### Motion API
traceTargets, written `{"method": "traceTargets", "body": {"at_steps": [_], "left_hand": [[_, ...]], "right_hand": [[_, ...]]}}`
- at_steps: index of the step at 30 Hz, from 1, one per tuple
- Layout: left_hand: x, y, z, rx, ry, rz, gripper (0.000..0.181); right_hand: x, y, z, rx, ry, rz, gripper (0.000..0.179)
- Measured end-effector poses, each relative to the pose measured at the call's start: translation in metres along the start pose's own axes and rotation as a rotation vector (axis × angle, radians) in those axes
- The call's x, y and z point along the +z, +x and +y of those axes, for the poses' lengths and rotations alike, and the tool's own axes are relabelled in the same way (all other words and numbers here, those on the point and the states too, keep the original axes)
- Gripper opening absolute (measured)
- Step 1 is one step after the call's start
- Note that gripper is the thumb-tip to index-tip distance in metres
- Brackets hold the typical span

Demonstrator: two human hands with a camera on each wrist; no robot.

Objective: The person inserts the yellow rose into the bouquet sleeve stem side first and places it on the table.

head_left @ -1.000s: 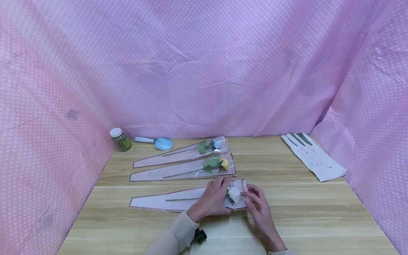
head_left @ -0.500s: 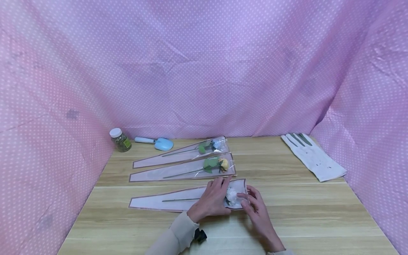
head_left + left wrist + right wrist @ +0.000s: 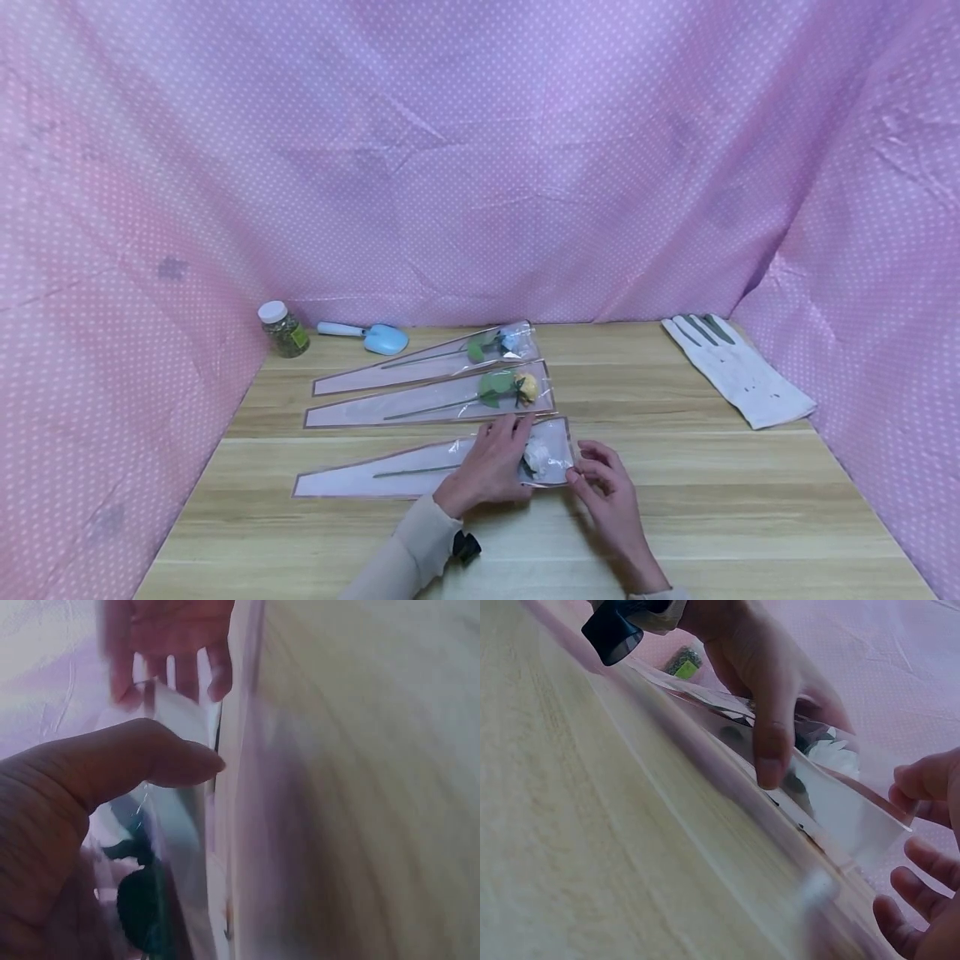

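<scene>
A clear flower sleeve [image 3: 337, 483] with a pinkish-brown border lies nearest the person, its narrow end to the left. Inside is a white artificial flower [image 3: 536, 457], its green stem running left. My left hand [image 3: 487, 467] grips the sleeve across its wide part, thumb at the near edge and fingers over the far edge, hiding part of the stem. At the wide right end, my right hand [image 3: 609, 492] pinches the sleeve's near corner between thumb and index finger. The right wrist view shows its other fingers spread loosely below the sleeve's mouth [image 3: 877, 806].
Behind lie two more sleeves, with a yellow flower [image 3: 527, 388] and a pale blue flower [image 3: 512, 340]. A lidded jar [image 3: 285, 330] and a blue hand trowel [image 3: 384, 338] stand back left. White work gloves [image 3: 738, 371] lie at right. Pink dotted cloth [image 3: 480, 167] surrounds the wooden table [image 3: 720, 500].
The white flower has slid left, deeper into its sleeve. Both the sleeve and my left hand have shifted slightly left. My right fingers have moved from beside the flower to the sleeve's near corner.
</scene>
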State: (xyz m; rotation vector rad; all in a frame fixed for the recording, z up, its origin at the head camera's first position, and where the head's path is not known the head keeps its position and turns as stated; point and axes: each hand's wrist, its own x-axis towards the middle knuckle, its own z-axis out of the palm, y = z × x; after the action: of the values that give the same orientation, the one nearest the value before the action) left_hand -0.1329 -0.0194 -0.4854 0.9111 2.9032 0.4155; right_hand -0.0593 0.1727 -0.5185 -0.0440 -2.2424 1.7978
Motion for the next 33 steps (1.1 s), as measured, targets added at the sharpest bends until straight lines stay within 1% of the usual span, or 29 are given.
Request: {"method": "traceTargets", "body": {"at_steps": [4, 7, 11, 16, 19, 23, 28, 33], "left_hand": [[-0.003, -0.001, -0.008, 0.005, 0.006, -0.027, 0.11], [-0.005, -0.003, -0.015, 0.005, -0.008, -0.056, 0.107], [-0.007, -0.004, -0.022, -0.003, -0.016, -0.09, 0.105], [-0.007, -0.001, -0.027, 0.015, -0.005, -0.082, 0.102], [-0.007, 0.001, -0.027, 0.03, 0.005, -0.068, 0.102], [-0.006, 0.002, -0.027, 0.034, 0.015, -0.057, 0.104], [-0.004, 0.003, -0.026, 0.04, 0.017, -0.042, 0.11], [-0.004, 0.003, -0.025, 0.035, 0.015, -0.041, 0.113]], "right_hand": [[0.001, 0.001, 0.001, 0.036, 0.01, 0.001, 0.003], [0.0, 0.0, 0.002, 0.066, -0.017, -0.008, 0.003], [0.0, 0.0, 0.005, 0.067, -0.068, -0.025, 0.004], [0.0, 0.003, 0.008, 0.036, -0.112, -0.041, 0.005], [-0.001, 0.005, 0.01, 0.024, -0.129, -0.047, 0.004], [-0.001, 0.007, 0.012, 0.014, -0.141, -0.048, 0.004], [-0.002, 0.009, 0.015, 0.032, -0.141, -0.037, 0.003], [-0.003, 0.014, 0.015, 0.067, -0.159, -0.031, 0.005]]}}
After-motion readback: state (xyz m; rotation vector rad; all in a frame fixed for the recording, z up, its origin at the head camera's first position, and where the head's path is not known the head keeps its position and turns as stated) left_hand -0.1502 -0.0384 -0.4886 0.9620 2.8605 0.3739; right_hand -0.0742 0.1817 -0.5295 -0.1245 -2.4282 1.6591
